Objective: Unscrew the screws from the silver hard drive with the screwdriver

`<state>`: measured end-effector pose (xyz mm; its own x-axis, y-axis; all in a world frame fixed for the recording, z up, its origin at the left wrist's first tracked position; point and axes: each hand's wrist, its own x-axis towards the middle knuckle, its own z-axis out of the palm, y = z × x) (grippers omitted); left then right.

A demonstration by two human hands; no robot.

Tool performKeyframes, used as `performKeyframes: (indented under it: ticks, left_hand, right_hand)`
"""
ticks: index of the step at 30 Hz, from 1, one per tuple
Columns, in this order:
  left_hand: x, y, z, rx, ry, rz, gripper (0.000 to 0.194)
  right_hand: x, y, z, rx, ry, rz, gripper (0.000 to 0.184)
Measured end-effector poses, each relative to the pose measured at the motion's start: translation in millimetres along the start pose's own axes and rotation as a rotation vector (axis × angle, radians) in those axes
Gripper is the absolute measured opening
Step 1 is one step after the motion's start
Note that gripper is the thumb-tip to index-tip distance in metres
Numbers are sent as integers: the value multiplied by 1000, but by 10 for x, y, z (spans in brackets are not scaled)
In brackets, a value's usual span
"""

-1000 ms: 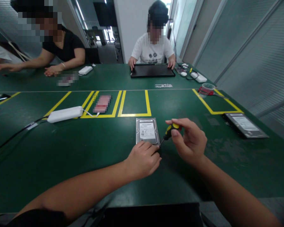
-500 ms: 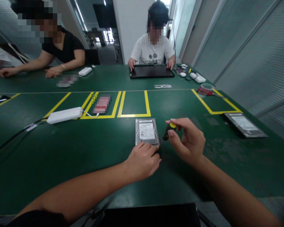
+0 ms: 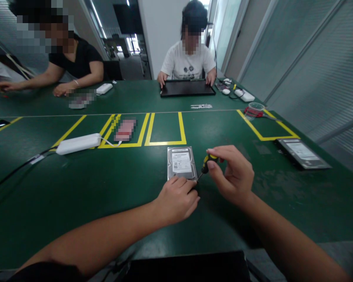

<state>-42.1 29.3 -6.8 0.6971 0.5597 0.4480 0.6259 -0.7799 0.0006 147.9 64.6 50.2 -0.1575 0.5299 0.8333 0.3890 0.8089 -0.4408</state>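
A hard drive (image 3: 181, 161) with a white label lies flat on the green table in front of me. My left hand (image 3: 178, 199) is closed over its near edge, fingers curled, and covers that end. Between the thumb and fingers of my right hand (image 3: 234, 172) is a short screwdriver (image 3: 205, 164) with a black and yellow handle. Its shaft slants down to the drive's near right corner, beside my left fingertips. Exactly what the tip touches is too small to make out.
Off to the right lies a second hard drive (image 3: 302, 153), near a clear cup (image 3: 255, 111) with red-handled tools. A white power strip (image 3: 79, 143) and a pink phone (image 3: 125, 129) are at left. Across the table, a person in white holds a black panel (image 3: 188, 88).
The screwdriver's handle has turned a little in my right fingers, showing more yellow on its side. My left hand stays on the hard drive. The whole view has shifted slightly.
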Motion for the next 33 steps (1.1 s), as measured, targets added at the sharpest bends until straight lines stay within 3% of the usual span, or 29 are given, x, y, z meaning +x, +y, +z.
performKeyframes:
  ticks: [4,12,19,26,33]
  left_hand:
    - [4,3,9,-3,11,-1,22]
    - [2,6,9,6,-3,-7,22]
    - [-7,15,12,-5,-18,-14,22]
    - [0,26,3,-6,-7,-11,22]
    - [6,25,-6,-4,-13,-7,21]
  right_hand:
    - [2,-16,-14,55,-46,9,42]
    - [-3,-6,11,-46,28,-16,37]
    - [-57,10,34,47,5,53,41]
    - [-38,34,54,-12,38,-27,43]
    - [-24,-14,1,69,-48,6,42]
